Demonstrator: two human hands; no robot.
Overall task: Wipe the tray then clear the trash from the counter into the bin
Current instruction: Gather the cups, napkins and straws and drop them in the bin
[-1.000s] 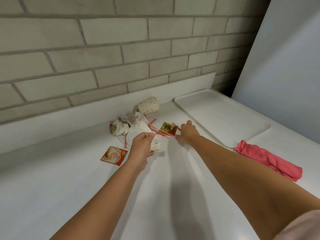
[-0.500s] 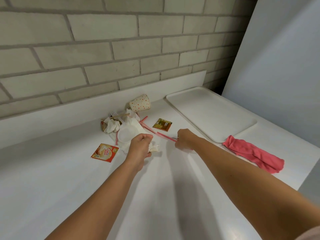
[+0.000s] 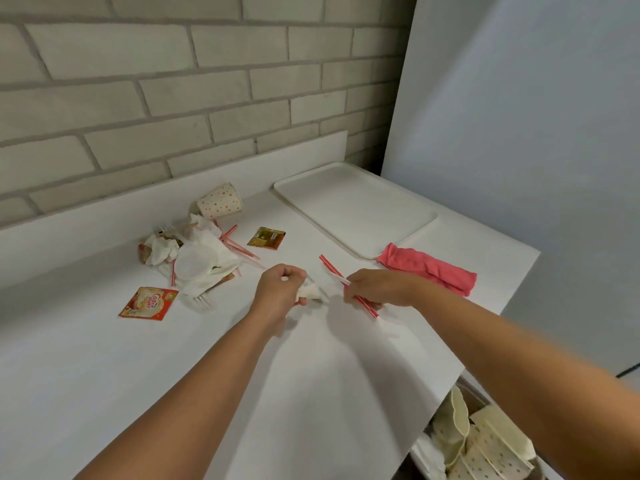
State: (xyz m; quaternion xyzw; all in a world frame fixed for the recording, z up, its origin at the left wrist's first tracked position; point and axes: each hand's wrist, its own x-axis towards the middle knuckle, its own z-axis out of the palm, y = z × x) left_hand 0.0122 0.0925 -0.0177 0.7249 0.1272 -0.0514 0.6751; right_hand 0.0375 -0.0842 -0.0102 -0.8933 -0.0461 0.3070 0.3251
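**Straws and napkin come off the pile, bin next**

A second ago both hands were in the litter near the back edge of the tabletop [image 3: 138, 375]. The left gripped a napkin there and the right reached for the straws beside the brown sachet [image 3: 266, 238]. Now both have drawn back toward the near right.

The left hand [image 3: 282, 289] is curled round a crumpled white napkin [image 3: 311, 293], which is clear of the heap. The right hand [image 3: 377, 289] pinches a couple of red-striped straws [image 3: 329, 265], whose ends stick out on both sides of the fist.

The bin [image 3: 481, 398] now shows below the right edge of the tabletop, with paper cups and wrappers already in it. I'd say this load is headed there.

The tray [image 3: 353, 209] lies bare in the back right corner, with the pink cloth [image 3: 429, 271] rumpled just beside its near edge. From that, the wiping looks finished.

Plenty is left to clear:
- the dotted paper cup [image 3: 220, 202], on its side by the back edge
- the heap of napkins with a plastic lid [image 3: 194, 265] on top
- more straws
- a white fork [image 3: 202, 301]
- the red creamer sachet [image 3: 149, 303], toward the left

Several more trips seem likely.
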